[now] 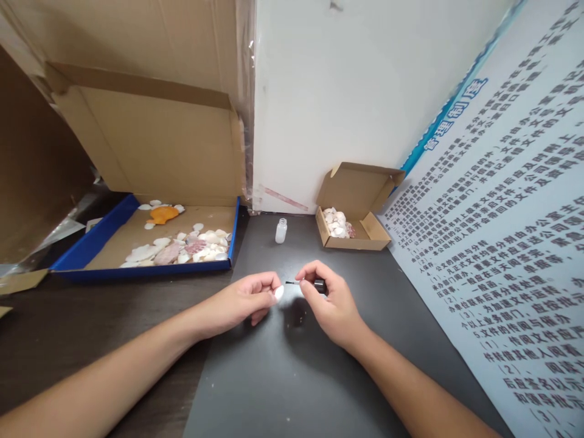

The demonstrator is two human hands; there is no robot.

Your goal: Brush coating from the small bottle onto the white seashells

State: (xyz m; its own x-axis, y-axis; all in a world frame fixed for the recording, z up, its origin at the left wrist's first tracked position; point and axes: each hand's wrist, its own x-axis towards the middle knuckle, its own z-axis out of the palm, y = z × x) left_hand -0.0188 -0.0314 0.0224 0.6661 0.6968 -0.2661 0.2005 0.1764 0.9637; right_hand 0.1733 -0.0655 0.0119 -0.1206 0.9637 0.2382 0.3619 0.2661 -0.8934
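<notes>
Between the thumb and fingers of my left hand point(250, 298) is a small white seashell point(279, 293). My right hand point(331, 301) is closed round the black cap of a small brush point(320, 285), whose thin stem and dark tip point left at the shell. A narrow gap shows between the brush tip and the shell. Beyond my hands an uncapped small bottle point(281, 231) with whitish contents stands upright on the dark grey mat point(255, 377).
At the left a blue-edged cardboard box point(235, 234) lies open, with many white and pinkish shells and an orange shell point(163, 214). A smaller open cardboard box point(351, 243) with shells stands at the back right. A printed board point(493, 201) borders the right side; a white wall panel point(328, 91) rises behind.
</notes>
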